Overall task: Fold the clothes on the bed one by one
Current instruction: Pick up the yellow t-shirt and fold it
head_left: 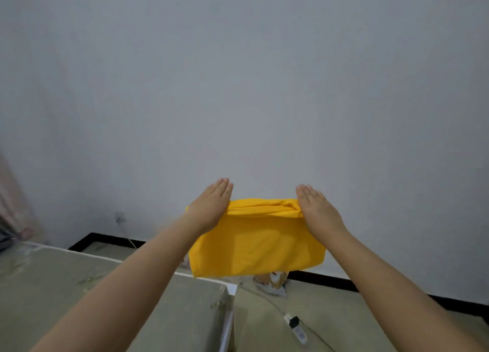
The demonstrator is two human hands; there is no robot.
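Head view: yellow garment (pixel 254 243) held up in the air, above the far corner of the bed (pixel 79 285), already folded into a small rectangle with several layers bunched along its top edge. Left hand (pixel 211 206) at the top left corner of the garment, fingers straight and together, pointing forward; right hand (pixel 316 208) at the top right corner, fingers straight in the same way. Thumbs hidden under the cloth, so probably a hold between thumb and palm on each side, but not possible to confirm from here. No part of the garment touching the bed; lower edge hanging free, just above the bed corner. Beyond the garment, only a plain grey wall (pixel 238 73). Below the garment and to its right, on the floor, a crumpled bag (pixel 271 282), a white power strip (pixel 296 329) with a cable, and a black skirting line along the wall. To the far left of the garment, a pale curtain (pixel 13 200), blurred. As a judgement: this one piece nearly finished, perhaps one more fold or only the laying down on the bed left. No other clothes visible on the part of the bed in view, so the amount of remaining work not possible to tell.
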